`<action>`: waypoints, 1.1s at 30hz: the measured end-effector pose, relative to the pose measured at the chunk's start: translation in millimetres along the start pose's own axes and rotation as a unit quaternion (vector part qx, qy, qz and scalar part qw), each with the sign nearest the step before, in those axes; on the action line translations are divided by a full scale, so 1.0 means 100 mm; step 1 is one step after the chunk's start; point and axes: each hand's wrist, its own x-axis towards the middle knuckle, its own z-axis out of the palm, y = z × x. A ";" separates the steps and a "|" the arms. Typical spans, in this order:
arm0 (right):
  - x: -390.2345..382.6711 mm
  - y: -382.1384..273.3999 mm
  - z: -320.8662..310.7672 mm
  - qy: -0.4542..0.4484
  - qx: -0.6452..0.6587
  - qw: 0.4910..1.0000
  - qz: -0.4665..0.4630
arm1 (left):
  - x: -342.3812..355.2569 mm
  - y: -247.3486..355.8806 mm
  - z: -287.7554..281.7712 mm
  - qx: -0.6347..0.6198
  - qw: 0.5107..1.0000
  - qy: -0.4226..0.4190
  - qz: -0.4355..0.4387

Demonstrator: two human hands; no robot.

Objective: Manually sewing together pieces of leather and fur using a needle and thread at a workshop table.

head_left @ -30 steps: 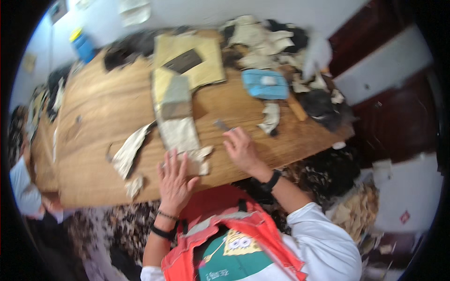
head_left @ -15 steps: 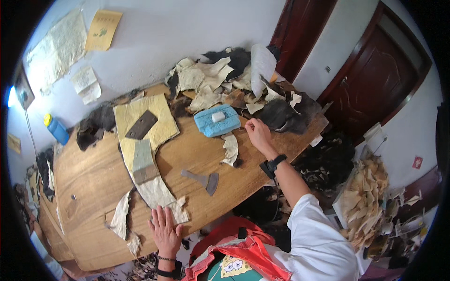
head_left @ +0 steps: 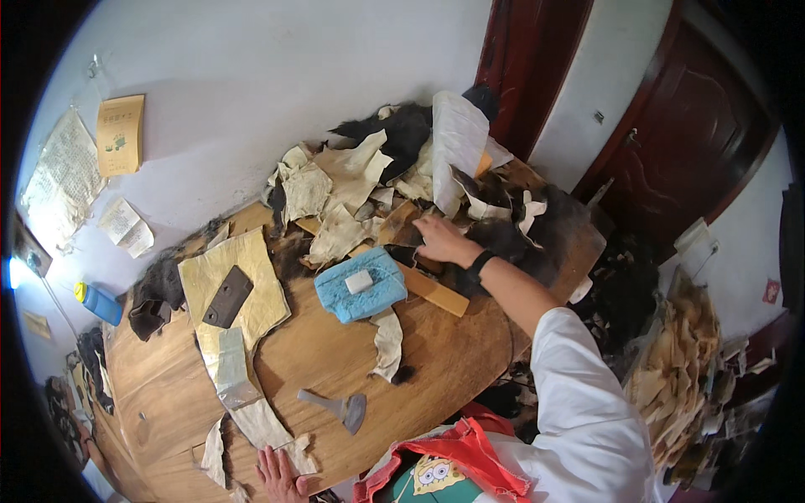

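My right hand [head_left: 446, 242] reaches into the scrap pile at the back right, fingers bent but apart, beside a brown scrap [head_left: 397, 220] and dark furry pieces [head_left: 528, 230]. Whether the fingertips touch them is hard to tell. Below the hand, a flat wooden strip [head_left: 440, 295] runs beside a blue spongy block [head_left: 342, 295] with a small white block [head_left: 359, 282] on top. My left hand [head_left: 281, 479] lies flat at the table's near edge, fingers spread, by the end of a pale hide strip [head_left: 262, 423]. The picture's lower edge cuts off its wrist.
A grey axe-shaped blade [head_left: 352, 412] lies on the wooden table [head_left: 293, 360]. A dark rectangular piece [head_left: 227, 297] rests on yellowish hide [head_left: 201, 272]. A blue bottle [head_left: 101, 304] stands at the left. Stacked tan sheets [head_left: 671, 369] are right of the table.
My right hand has moved from beside the blue block farther into the pile. The wooden strip now shows. The whole view has shifted; my left hand remains by the pale strip's end.
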 end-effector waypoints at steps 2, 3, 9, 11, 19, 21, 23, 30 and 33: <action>0.11 -0.07 0.22 -0.035 -0.018 0.997 0.060 | 0.01 0.00 0.01 0.011 1.000 -0.006 -0.005; 0.18 -0.05 0.28 -0.058 -0.022 0.995 0.073 | 0.01 0.00 0.01 0.009 1.000 -0.001 -0.004; 0.36 0.44 0.04 0.018 0.213 0.967 0.139 | 0.03 0.02 0.04 0.030 0.999 -0.007 -0.019; 0.32 0.47 -0.03 0.013 0.182 0.967 0.176 | 0.03 0.04 0.05 0.025 0.999 -0.001 -0.025; 0.24 0.00 0.30 -0.065 -0.046 0.993 -0.090 | 0.05 0.06 0.03 0.019 0.999 0.019 -0.028; 0.33 0.05 0.21 -0.053 -0.028 0.998 -0.014 | 0.05 0.06 0.03 0.021 0.999 0.009 -0.030; 0.38 0.17 0.01 0.011 0.083 0.995 0.045 | 0.04 0.05 0.03 0.019 0.999 0.002 -0.035; -0.02 1.13 -0.72 -0.113 -0.095 0.942 0.301 | 0.06 0.05 0.03 0.020 0.999 -0.023 -0.030; -0.34 1.54 -0.95 -0.059 0.324 0.854 0.403 | 0.07 0.07 -0.01 0.041 0.998 -0.006 -0.036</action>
